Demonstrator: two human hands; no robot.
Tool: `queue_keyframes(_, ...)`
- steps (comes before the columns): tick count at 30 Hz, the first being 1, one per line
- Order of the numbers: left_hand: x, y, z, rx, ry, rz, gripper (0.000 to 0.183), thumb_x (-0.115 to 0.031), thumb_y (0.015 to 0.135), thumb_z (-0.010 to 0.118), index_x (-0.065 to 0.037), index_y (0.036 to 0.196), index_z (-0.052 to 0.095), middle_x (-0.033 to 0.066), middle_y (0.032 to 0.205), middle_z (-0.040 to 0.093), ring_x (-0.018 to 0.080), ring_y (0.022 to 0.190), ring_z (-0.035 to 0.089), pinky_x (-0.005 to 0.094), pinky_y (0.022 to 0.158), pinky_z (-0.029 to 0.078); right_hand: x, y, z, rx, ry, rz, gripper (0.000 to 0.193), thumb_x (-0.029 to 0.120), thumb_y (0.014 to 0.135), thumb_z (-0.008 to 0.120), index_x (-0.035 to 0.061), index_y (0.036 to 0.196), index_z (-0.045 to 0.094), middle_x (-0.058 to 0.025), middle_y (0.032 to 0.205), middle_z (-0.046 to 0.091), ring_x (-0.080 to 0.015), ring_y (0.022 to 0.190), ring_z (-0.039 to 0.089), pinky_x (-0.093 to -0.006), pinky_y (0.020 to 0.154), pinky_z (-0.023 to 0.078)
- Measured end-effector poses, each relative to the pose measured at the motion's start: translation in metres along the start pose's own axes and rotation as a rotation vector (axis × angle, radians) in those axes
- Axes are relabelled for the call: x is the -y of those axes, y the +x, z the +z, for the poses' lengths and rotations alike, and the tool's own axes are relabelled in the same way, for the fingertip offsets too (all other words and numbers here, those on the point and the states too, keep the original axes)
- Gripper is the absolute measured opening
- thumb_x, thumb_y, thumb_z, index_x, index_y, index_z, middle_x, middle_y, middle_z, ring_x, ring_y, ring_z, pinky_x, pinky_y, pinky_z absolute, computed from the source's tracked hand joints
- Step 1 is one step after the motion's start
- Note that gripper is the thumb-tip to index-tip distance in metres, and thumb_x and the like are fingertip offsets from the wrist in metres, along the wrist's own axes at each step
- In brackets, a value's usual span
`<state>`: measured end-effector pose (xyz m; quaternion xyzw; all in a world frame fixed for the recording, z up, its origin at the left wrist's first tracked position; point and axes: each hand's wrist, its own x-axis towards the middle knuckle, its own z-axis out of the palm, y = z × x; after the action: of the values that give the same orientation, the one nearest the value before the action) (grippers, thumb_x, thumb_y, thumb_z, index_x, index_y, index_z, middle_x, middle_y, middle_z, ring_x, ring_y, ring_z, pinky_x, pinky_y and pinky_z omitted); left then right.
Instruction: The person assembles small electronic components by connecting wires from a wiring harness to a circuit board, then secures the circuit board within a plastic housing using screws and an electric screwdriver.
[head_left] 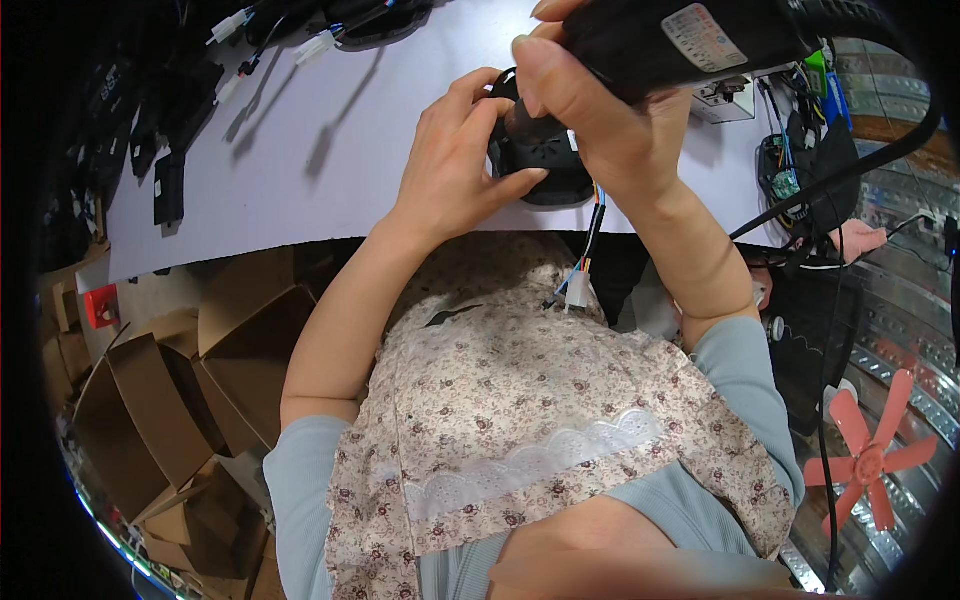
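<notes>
My right hand [625,135] is wrapped round a black corded power tool [625,50], probably an electric screwdriver, with a pale label on its side. Its nose points down and left at a round black plastic housing [552,180] lying near the table's front edge. Against the housing's left side, my left hand [447,160] steadies it, thumb on the near rim and fingers curled round the far side. The tool's tip is hidden by the fingers. From the housing, several thin wires run over the edge to a white connector [577,290] hanging above the floral apron [500,370].
The white table [280,190] carries black parts with white plugs [315,48] at the back left, and a black block [169,190]. Wires and a circuit board [785,185] sit at the right. The tool's thick cable [850,170] arches there. Cardboard boxes [150,400] stand lower left; a pink fan [868,462] lower right.
</notes>
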<state>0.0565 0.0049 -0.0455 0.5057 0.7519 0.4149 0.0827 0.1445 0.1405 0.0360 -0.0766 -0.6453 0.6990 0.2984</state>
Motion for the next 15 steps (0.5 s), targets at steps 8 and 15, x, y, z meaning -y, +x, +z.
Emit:
queue_keyframes(8, 0.004, 0.002, -0.004, -0.022, 0.029, 0.137, 0.066, -0.023, 0.068, 0.091, -0.003, 0.124, 0.059, 0.0179, 0.139, 0.051, 0.0406, 0.123, 0.054, 0.0494, 0.101, 0.046, -0.009, 0.008, 0.006, 0.215, -0.094, -0.244, 0.024, 0.002, 0.087, 0.076, 0.0022, 0.105, 0.061, -0.0018, 0.084, 0.060, -0.0110, 0.075, 0.058, -0.0261, 0.069, 0.047)
queue_keyframes(15, -0.006, 0.003, -0.007, -0.025, 0.036, 0.184, 0.070, -0.023, 0.065, 0.092, -0.003, 0.124, 0.059, 0.0180, 0.130, 0.057, 0.0413, 0.117, 0.056, 0.0507, 0.095, 0.048, 0.007, 0.005, 0.018, 0.197, -0.082, -0.217, 0.024, 0.007, 0.086, 0.080, 0.0039, 0.106, 0.067, 0.0003, 0.089, 0.067, -0.0074, 0.080, 0.064, -0.0257, 0.072, 0.053)
